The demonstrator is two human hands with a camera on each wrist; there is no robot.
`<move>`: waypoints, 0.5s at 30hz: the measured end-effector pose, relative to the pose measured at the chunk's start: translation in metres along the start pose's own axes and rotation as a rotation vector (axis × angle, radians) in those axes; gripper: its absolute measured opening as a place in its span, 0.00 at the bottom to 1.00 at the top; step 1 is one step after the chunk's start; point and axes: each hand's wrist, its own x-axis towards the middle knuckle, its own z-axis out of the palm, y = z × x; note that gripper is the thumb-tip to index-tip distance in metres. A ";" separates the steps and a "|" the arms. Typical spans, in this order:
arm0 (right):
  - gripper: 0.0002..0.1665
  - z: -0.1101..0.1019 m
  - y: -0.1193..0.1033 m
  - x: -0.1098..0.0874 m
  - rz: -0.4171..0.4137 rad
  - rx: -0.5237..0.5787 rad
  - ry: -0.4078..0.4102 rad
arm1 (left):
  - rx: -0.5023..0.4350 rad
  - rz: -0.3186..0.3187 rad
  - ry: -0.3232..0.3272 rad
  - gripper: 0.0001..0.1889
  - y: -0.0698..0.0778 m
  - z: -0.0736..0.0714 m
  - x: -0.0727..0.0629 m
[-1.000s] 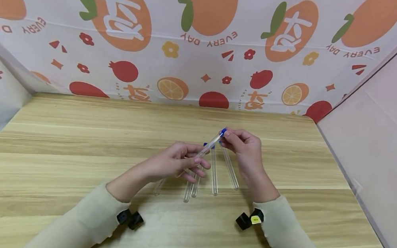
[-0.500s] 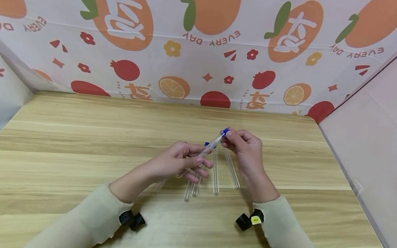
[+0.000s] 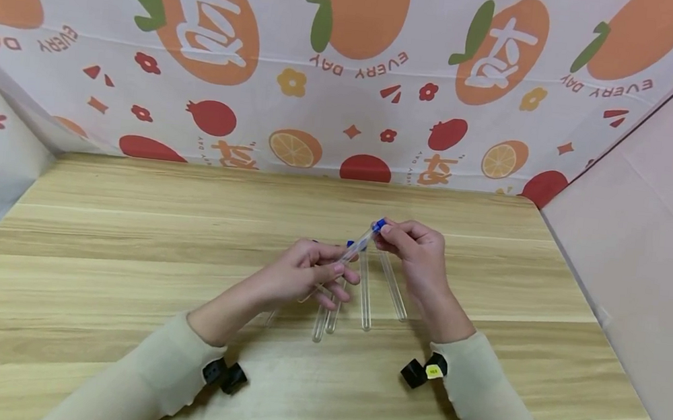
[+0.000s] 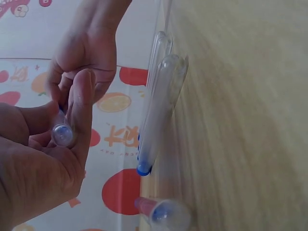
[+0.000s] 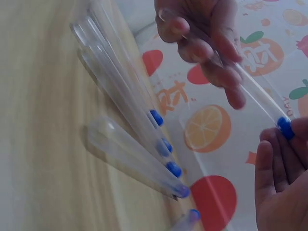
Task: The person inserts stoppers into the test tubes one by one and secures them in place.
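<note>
A clear test tube (image 3: 359, 246) slants above the table, held between both hands. My left hand (image 3: 300, 273) grips its body between thumb and fingers, with the rounded end pointing back toward the palm. At the upper end, my right hand (image 3: 420, 253) pinches the blue cap (image 3: 379, 225) between thumb and index finger. In the right wrist view the cap (image 5: 285, 127) sits at the tube's mouth. Below the hands lie several more clear test tubes (image 3: 365, 297) with blue caps, partly hidden by the left hand.
The tubes lie fanned out on a wood-grain table (image 3: 127, 237), caps toward the back. One tube (image 3: 393, 286) rests close to the right hand. A fruit-printed cloth (image 3: 335, 102) hangs behind the table's far edge, and pale sheets (image 3: 660, 200) stand at the sides.
Both hands keep the same hold on the tube and its cap. The left hand has shifted very slightly to the right; the tubes on the table have stayed put.
</note>
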 end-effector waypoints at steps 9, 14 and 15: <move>0.09 -0.010 -0.003 0.002 -0.053 -0.113 -0.093 | 0.007 -0.026 -0.010 0.22 -0.001 -0.001 0.001; 0.06 -0.013 -0.003 0.003 -0.075 -0.178 -0.128 | 0.033 -0.028 -0.015 0.21 -0.002 -0.001 0.000; 0.05 -0.013 -0.004 0.003 -0.080 -0.189 -0.135 | 0.038 -0.027 -0.018 0.21 -0.002 -0.002 0.000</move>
